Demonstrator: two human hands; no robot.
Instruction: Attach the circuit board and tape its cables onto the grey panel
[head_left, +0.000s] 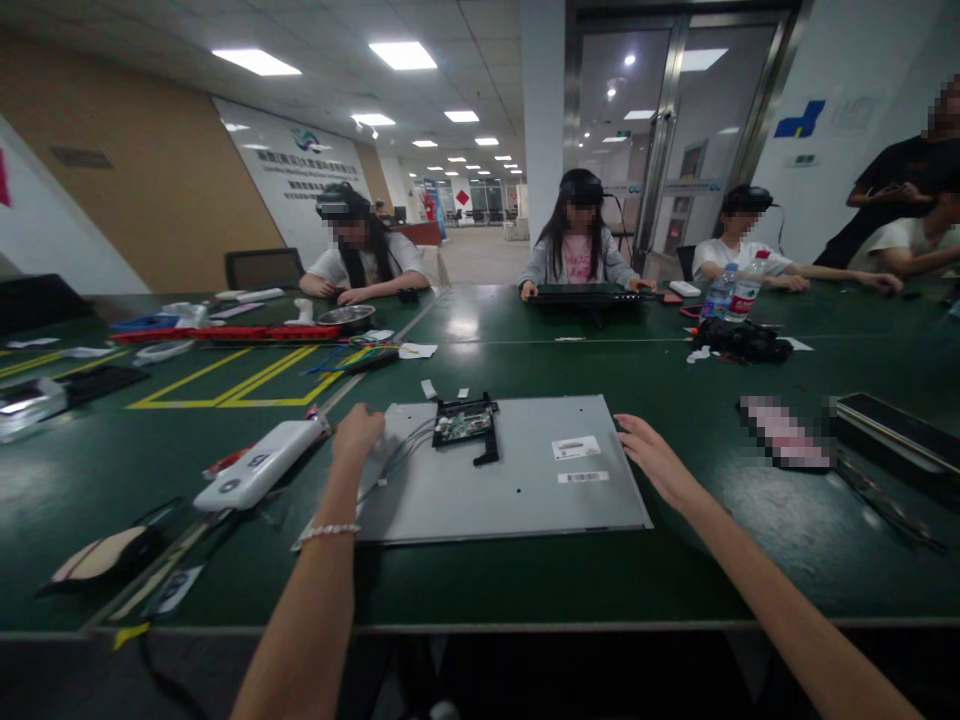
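Note:
A grey metal panel (525,480) lies flat on the green table (525,580) in front of me. A small black circuit board (465,422) with thin wires sits on its far left part, and two white labels (576,448) are stuck near its right side. My left hand (357,433) rests on the panel's left corner, fingers curled under, close to the wires. My right hand (654,455) lies at the panel's right edge with fingers stretched out, holding nothing.
A white oblong device (259,465) lies left of the panel, a dark pad (97,555) further left. Yellow tape lines (240,385), a red tray and a metal bowl (346,316) sit beyond. Several people sit across the table; water bottles (739,288) and black gear stand at the right.

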